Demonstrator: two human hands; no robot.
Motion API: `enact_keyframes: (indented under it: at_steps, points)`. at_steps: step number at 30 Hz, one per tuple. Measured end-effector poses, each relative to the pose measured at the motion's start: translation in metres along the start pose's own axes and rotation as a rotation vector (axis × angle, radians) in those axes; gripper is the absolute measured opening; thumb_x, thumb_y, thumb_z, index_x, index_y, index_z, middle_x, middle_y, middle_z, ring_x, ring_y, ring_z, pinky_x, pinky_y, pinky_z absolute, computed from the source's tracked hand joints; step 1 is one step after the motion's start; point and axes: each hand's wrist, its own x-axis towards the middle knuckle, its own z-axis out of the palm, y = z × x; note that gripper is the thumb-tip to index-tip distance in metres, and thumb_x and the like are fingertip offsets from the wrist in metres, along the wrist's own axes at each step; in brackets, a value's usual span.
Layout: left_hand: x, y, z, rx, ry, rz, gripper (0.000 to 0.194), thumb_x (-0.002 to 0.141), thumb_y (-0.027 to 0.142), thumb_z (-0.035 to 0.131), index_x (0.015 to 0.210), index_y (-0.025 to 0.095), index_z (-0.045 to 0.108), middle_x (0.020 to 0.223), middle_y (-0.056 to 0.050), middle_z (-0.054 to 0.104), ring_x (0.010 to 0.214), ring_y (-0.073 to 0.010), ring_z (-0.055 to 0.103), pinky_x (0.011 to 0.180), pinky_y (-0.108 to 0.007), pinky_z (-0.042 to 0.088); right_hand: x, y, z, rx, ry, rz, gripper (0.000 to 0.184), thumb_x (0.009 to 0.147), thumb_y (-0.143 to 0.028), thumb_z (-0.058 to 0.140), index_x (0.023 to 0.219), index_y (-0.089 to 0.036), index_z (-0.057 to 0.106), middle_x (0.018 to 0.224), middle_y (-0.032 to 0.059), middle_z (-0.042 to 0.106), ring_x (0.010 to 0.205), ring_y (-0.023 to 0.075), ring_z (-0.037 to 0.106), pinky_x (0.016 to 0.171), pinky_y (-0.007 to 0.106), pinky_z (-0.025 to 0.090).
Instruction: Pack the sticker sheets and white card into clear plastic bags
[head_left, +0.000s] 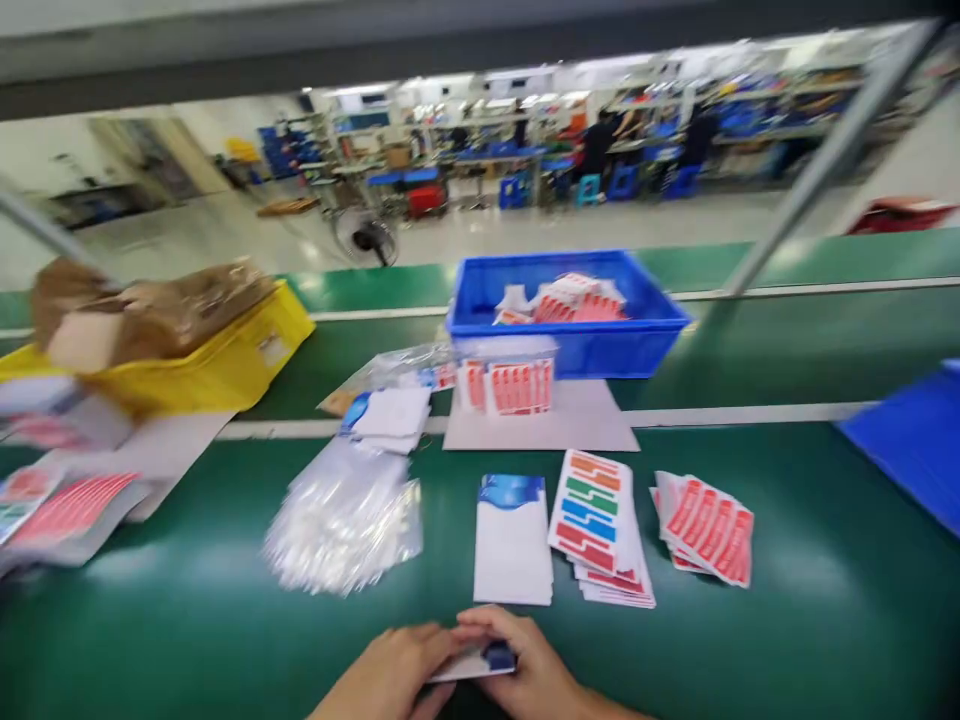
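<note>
My left hand (394,668) and my right hand (529,665) meet at the near edge of the green table, both gripping one small white card with a blue end (480,660). Just beyond them lies a stack of white cards with blue tops (513,540). To its right sits a stack of sheets with coloured stripes (596,515), then a fanned pile of red-and-white sheets (705,525). A heap of clear plastic bags (345,515) lies to the left.
A blue bin (570,335) with red-and-white packs stands behind a grey sheet (585,420). A yellow bin (217,365) holding brown bags is at the left, more printed sheets (67,510) beside it. A blue lid (915,440) lies far right. People work in the background.
</note>
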Motion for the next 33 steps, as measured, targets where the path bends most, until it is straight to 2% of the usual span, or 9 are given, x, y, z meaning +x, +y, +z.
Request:
enact_keyframes:
  at_steps: [3,6,10,14,20,24,26,30,33]
  points:
    - [-0.008,0.008,-0.009,-0.007,-0.032,-0.105,0.019,0.084,0.029,0.062,0.102,0.028,0.066,0.098,0.000,0.070,0.091,-0.0199,0.063,0.083,-0.029,0.046,-0.007,-0.017,-0.002,-0.005,0.016,0.097,0.018,0.091,-0.026,0.056,0.101,-0.023,0.071,0.101,0.0050,0.074,0.095,0.0193,0.069,0.087,0.031,0.053]
    - [-0.006,-0.003,-0.027,-0.084,0.233,-0.189,0.017,0.087,0.038,0.058,0.095,0.024,0.065,0.095,0.001,0.069,0.091,-0.0178,0.062,0.083,-0.027,0.046,-0.010,-0.024,-0.008,0.028,-0.009,0.100,0.020,0.094,-0.027,0.053,0.100,-0.026,0.071,0.101,0.0041,0.074,0.095,0.0192,0.069,0.087,0.030,0.054]
    - [0.008,-0.043,-0.040,0.255,0.579,-0.414,0.021,0.091,0.037,0.048,0.097,0.021,0.060,0.096,-0.002,0.066,0.088,-0.0175,0.062,0.077,-0.027,0.047,-0.012,-0.020,-0.011,0.004,-0.076,0.057,0.022,0.093,-0.023,0.055,0.109,-0.029,0.068,0.112,0.0037,0.072,0.108,0.0203,0.065,0.097,0.033,0.051]
    - [0.037,-0.074,-0.042,0.456,0.581,-0.523,0.020,0.091,0.030,0.047,0.101,0.017,0.059,0.101,-0.008,0.062,0.088,-0.0221,0.062,0.071,-0.030,0.046,-0.011,-0.018,-0.010,-0.035,-0.118,0.082,0.025,0.094,-0.022,0.050,0.111,-0.029,0.067,0.114,0.0046,0.071,0.108,0.0208,0.065,0.096,0.034,0.051]
    - [0.070,-0.087,-0.045,0.546,0.526,-0.619,0.022,0.089,0.016,0.039,0.088,0.015,0.061,0.091,-0.011,0.062,0.080,-0.0240,0.063,0.062,-0.030,0.042,-0.010,-0.021,-0.009,-0.065,-0.107,0.065,0.022,0.095,-0.025,0.048,0.106,-0.026,0.066,0.107,0.0065,0.070,0.100,0.0206,0.065,0.090,0.032,0.053]
    - [0.066,-0.087,-0.050,0.511,0.546,-0.623,0.020,0.087,0.018,0.043,0.081,0.017,0.062,0.083,-0.007,0.064,0.070,-0.0205,0.062,0.060,-0.027,0.038,-0.016,-0.015,-0.009,-0.047,-0.070,0.256,0.023,0.094,-0.039,0.052,0.107,-0.025,0.063,0.103,0.0083,0.069,0.090,0.0220,0.067,0.081,0.031,0.056]
    - [0.059,-0.085,-0.051,0.478,0.582,-0.618,0.017,0.085,0.020,0.045,0.079,0.018,0.061,0.082,-0.005,0.066,0.070,-0.0188,0.062,0.060,-0.026,0.037,-0.021,-0.010,-0.008,0.088,0.014,0.381,0.040,0.089,-0.048,0.058,0.123,-0.028,0.053,0.116,0.0102,0.065,0.097,0.0243,0.066,0.077,0.031,0.059]
    - [0.042,-0.080,-0.046,0.402,0.670,-0.628,0.017,0.085,0.023,0.045,0.075,0.019,0.058,0.078,-0.003,0.067,0.070,-0.0171,0.061,0.062,-0.025,0.037,-0.029,0.002,-0.010,0.349,0.096,0.482,0.089,0.080,-0.056,0.066,0.148,-0.038,0.012,0.144,0.0109,0.044,0.121,0.0304,0.055,0.073,0.034,0.063]
    - [0.030,-0.074,-0.036,0.324,0.696,-0.622,0.011,0.084,0.024,0.047,0.079,0.021,0.056,0.068,0.000,0.065,0.062,-0.0161,0.061,0.059,-0.024,0.037,-0.030,0.006,-0.015,0.356,0.085,0.492,0.093,0.082,-0.056,0.063,0.149,-0.041,0.000,0.148,0.0092,0.038,0.125,0.0309,0.051,0.072,0.035,0.065]
